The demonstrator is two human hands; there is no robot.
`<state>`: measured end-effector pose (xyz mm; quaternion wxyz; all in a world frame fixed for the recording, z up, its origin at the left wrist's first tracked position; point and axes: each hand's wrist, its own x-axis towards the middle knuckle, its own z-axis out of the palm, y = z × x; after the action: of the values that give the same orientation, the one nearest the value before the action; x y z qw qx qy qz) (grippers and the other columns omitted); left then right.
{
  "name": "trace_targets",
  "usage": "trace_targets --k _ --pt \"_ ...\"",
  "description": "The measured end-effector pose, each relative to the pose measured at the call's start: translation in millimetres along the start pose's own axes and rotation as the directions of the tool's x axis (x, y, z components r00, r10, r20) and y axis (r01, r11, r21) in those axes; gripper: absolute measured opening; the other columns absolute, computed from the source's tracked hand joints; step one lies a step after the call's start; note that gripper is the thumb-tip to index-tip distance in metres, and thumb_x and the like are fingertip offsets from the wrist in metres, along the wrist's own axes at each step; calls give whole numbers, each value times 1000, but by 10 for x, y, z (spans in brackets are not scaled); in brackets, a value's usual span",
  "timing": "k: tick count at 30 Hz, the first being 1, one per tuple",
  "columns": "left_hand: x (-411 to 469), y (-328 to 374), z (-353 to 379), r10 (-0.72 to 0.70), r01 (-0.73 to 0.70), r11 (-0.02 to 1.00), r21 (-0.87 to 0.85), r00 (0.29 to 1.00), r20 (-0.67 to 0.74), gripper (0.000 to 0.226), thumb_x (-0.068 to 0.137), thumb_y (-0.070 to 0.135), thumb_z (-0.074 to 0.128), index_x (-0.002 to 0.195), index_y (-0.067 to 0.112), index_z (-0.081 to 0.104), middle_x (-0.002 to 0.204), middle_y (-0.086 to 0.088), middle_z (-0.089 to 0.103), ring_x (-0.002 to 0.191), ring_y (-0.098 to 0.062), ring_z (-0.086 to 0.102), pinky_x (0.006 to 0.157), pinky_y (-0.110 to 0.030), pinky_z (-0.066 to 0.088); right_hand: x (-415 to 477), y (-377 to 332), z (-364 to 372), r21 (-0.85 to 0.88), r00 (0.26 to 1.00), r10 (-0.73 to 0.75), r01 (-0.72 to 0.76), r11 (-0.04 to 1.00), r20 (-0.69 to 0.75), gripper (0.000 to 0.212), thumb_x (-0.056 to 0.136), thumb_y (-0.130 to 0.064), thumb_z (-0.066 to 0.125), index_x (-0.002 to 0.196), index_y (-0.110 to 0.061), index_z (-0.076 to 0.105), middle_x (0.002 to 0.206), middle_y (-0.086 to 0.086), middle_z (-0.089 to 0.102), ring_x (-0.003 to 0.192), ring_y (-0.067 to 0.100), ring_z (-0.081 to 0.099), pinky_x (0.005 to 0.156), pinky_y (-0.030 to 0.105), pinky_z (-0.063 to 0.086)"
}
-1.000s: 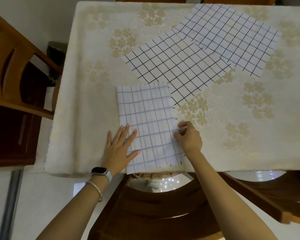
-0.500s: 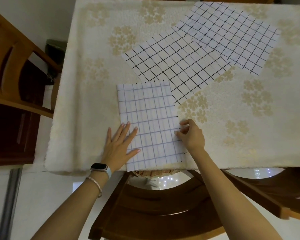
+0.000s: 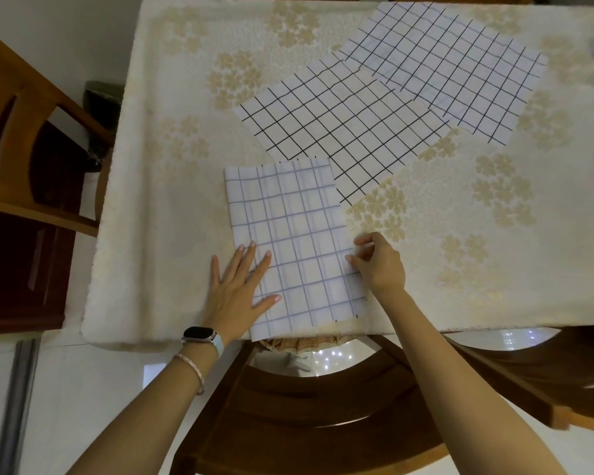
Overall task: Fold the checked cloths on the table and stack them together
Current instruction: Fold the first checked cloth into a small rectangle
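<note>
At the desk's (image 3: 158,234) near edge, the left hand (image 3: 235,289) lies flat, fingers spread, pinning the folded cloth (image 3: 288,234). The right hand (image 3: 378,262) pinches its right edge, probably aligning layers; two cloths (image 3: 343,125) wait unfolded.

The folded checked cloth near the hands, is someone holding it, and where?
Yes. The right hand pinches the folded cloth at its right edge, while the left hand lies flat on its left side.

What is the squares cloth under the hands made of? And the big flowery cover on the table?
The folded checked cloth looks thin, smooth and slightly stiff, perhaps coated fabric or plastic sheet: it lies flat with crisp edges, and faint lines show through it. The table cover looks like soft, textured cream fabric, maybe lace-like, with raised beige flowers. Neither can be told for sure.
</note>
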<state>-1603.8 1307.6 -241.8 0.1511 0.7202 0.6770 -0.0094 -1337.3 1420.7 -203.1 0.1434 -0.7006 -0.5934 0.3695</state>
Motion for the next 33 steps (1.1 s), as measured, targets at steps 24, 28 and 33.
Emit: trace_targets --k 24,28,33 --pt "-343 -203 -13 264 -264 964 19 952 -156 51 90 21 38 140 19 49 151 -8 44 143 -22 32 117 -51 21 -267 255 298 -287 680 -623 731 619 386 54 92 -36 59 144 -26 46 157 3 34 146 25 28 117 42 31" --pt "-504 -260 -34 325 -328 945 -3 936 -136 50 89 27 50 138 18 52 151 -7 43 145 -22 31 120 -49 19 -267 261 309 -281 676 -625 734 618 390 54 92 -32 61 144 -24 47 157 4 35 145 26 29 116 44 32" --pt "-641 -213 27 375 -375 927 6 925 -58 60 86 43 59 142 23 48 156 -6 35 147 -21 26 119 -49 20 -266 275 321 -286 670 -631 740 609 391 54 93 -31 60 145 -23 46 158 6 33 146 28 28 117 44 31"
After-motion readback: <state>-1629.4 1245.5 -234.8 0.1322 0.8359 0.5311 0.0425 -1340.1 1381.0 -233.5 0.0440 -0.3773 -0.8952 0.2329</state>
